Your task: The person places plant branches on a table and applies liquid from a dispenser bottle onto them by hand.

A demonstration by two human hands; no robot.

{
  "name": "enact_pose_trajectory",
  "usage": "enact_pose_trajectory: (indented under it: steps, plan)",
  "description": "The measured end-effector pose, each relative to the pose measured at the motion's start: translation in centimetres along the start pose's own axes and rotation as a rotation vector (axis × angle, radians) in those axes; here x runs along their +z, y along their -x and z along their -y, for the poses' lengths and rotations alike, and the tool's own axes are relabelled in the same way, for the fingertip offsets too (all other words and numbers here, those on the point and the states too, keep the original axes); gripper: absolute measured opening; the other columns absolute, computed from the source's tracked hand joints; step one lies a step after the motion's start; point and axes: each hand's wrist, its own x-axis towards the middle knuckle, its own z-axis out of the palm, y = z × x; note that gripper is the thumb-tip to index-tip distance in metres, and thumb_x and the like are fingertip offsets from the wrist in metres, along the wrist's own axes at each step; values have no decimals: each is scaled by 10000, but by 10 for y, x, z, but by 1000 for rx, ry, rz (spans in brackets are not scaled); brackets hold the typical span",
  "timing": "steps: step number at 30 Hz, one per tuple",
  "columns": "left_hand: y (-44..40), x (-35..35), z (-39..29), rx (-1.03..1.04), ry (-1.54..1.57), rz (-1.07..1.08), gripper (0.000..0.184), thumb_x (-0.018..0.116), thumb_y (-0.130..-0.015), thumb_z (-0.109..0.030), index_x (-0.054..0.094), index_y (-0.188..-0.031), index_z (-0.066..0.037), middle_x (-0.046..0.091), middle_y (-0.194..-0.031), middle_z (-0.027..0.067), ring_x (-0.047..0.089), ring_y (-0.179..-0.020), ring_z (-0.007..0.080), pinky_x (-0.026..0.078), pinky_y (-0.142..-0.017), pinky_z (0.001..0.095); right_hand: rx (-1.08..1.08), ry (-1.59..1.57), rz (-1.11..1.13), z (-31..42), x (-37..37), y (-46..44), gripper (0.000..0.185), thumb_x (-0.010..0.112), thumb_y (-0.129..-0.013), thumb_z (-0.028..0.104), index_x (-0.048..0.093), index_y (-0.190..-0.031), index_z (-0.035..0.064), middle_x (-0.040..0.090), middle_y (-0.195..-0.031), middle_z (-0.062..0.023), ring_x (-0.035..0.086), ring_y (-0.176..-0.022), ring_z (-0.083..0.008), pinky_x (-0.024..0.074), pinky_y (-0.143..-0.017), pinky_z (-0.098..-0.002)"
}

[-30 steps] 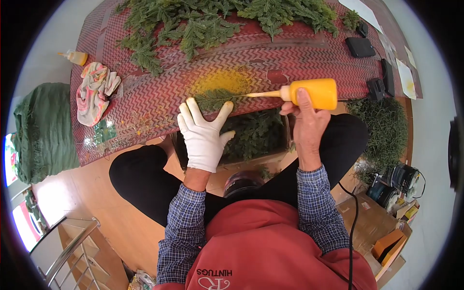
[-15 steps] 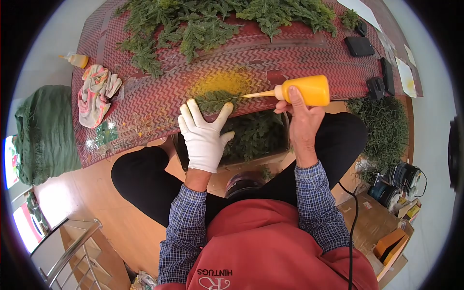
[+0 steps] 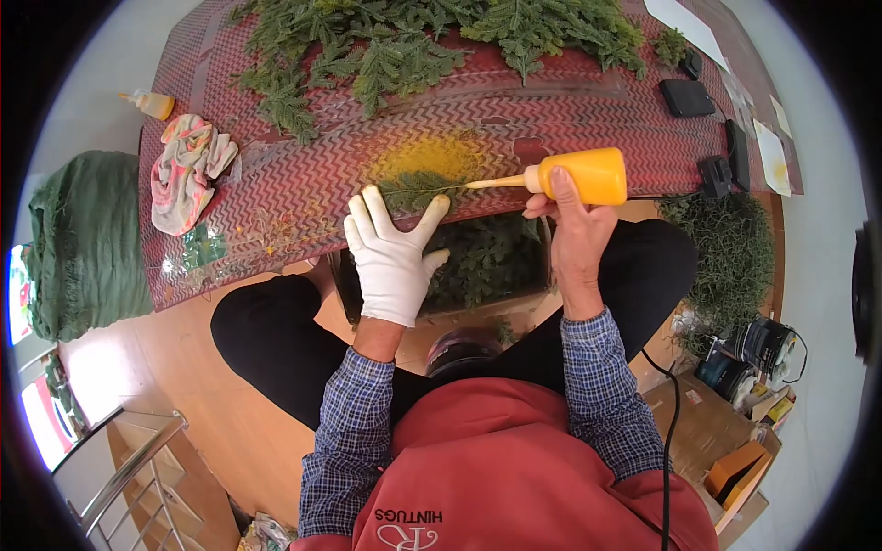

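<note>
My left hand (image 3: 393,262) wears a white glove with yellowed fingertips. Its fingers are spread, and the fingertips press at the near edge of a small green sprig (image 3: 418,191) on the patterned table. In my bare right hand (image 3: 581,241) is a yellow squeeze bottle (image 3: 593,175), tilted on its side with its long nozzle pointing left. The nozzle tip is at the right end of the sprig, by its thin stem; whether they touch I cannot tell. A yellow stain (image 3: 432,156) lies on the table just beyond the sprig.
Many green sprigs (image 3: 404,64) are heaped along the table's far side. A crumpled cloth (image 3: 188,174) and a second small bottle (image 3: 152,104) are at left. Below the table edge, a box (image 3: 496,312) holds more greenery. Black devices (image 3: 686,97) sit at right.
The view has shifted slightly, so the table sits a little lower and to the right. Both hands and the squeeze bottle hold nearly the same place; the nozzle stays by the sprig.
</note>
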Motion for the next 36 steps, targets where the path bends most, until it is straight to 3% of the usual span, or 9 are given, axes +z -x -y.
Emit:
enact_pose_trajectory:
  steps: [8,13,18,20,22,28,30,32,36]
  plan:
    - [-8,-27,14,-40,43,-81,823,796,-649,-388,456,-1394,-303,326,-1435,307,380,-1276,471,378,-990,513,-115,-39,-74,37,-29,-15,218,604,-939,144,608,-995,-67,676,-889,-160,629,-616,-157,559,-540,-273]
    - [-24,-2,26,103,68,-256,407,702,-743,-87,671,-1141,-167,666,-1005,103,611,-938,280,483,-779,380,-109,-171,-85,41,-39,-21,215,608,-938,146,613,-990,-62,681,-899,-170,634,-621,-157,564,-541,-276]
    - [11,-7,3,175,384,-294,322,614,-771,-21,684,-1047,-170,626,-846,33,585,-802,256,452,-689,397,-86,-312,-100,41,-49,-21,223,594,-947,154,605,-1013,-59,679,-909,-168,635,-632,-157,565,-544,-279]
    - [26,-5,-1,169,479,-25,285,629,-762,-25,690,-1008,-154,623,-755,31,589,-673,239,464,-612,387,-82,-338,-107,45,-50,-22,223,588,-951,153,600,-1021,-59,677,-907,-165,635,-637,-157,564,-543,-279]
    - [39,18,-1,229,351,-175,207,620,-790,-46,696,-953,-148,652,-778,33,597,-613,243,456,-532,365,-73,-366,-115,46,-50,-22,222,576,-958,155,598,-1023,-56,673,-902,-163,629,-631,-156,560,-536,-278]
    - [-1,-6,12,133,172,-12,345,677,-798,-266,679,-1111,-121,692,-1047,108,667,-813,276,524,-693,362,-65,-386,-97,46,-49,-22,230,566,-965,172,592,-1028,-48,667,-900,-157,624,-633,-157,556,-532,-276]
    - [-66,-28,15,-382,225,-23,316,682,-818,-322,702,-1071,-135,692,-946,94,656,-826,271,512,-723,371,-60,-385,-102,46,-47,-22,230,565,-966,174,591,-1028,-47,665,-898,-155,623,-632,-157,556,-532,-274]
    - [-125,-14,37,-376,367,-515,340,685,-831,-365,714,-1064,-120,680,-973,144,657,-851,301,518,-758,376,-57,-373,-98,46,-45,-22,229,564,-967,173,590,-1027,-46,663,-897,-155,622,-631,-156,555,-532,-272]
    - [-186,-3,53,-409,359,-441,381,730,-799,-354,705,-1107,-130,653,-1096,173,636,-980,284,500,-859,361,-47,-344,-83,44,-46,-22,227,562,-967,171,588,-1026,-46,661,-899,-155,620,-627,-154,553,-530,-269]
